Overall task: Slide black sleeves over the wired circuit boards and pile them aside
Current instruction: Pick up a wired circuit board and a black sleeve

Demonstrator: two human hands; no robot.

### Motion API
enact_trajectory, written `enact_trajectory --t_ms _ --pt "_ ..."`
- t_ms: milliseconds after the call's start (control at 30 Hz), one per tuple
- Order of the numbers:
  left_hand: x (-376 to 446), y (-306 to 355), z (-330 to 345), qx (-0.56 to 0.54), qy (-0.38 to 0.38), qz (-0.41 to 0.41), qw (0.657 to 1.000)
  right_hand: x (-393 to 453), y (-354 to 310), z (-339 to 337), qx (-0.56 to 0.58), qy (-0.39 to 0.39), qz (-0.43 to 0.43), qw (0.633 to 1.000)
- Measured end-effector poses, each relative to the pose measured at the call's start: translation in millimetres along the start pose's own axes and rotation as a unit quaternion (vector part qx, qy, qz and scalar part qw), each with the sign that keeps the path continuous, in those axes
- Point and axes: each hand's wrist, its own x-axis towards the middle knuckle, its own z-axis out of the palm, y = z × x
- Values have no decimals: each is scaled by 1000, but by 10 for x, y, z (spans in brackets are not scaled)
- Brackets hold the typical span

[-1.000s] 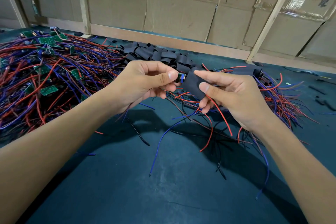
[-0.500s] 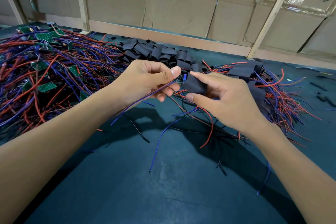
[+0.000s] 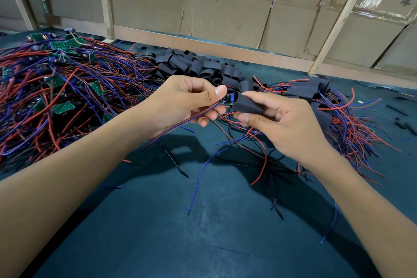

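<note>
A person's left hand [image 3: 185, 101] pinches a small green circuit board [image 3: 228, 100] between thumb and fingers, its red and blue wires [image 3: 194, 117] trailing under the palm, likely to steady it. Just beside those fingertips, the right hand [image 3: 279, 119] clamps a soft, matte black sleeve [image 3: 247, 103] between thumb and forefinger, its open mouth already over the board's end. Beyond the fingers lie loose flattened sleeves [image 3: 203, 66]; sleeved boards [image 3: 302, 91] sit past the right knuckles.
</note>
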Motion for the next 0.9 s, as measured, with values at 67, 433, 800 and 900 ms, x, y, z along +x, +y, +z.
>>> enact_trajectory --t_ms 67,433,800,900 --pt "-1 -1 -2 -4 -2 -1 1000 -5 17 -3 6 -4 12 1000" --pt "6 -62 40 -7 12 -15 1000 -39 -95 39 -168 -4 -82 982" --pt "11 -97 -4 1 -12 -30 999 -25 -36 31 -268 18 -143 953" --pt "28 -36 -42 -4 -8 -27 1000 -33 -64 2 -293 42 -150 943"
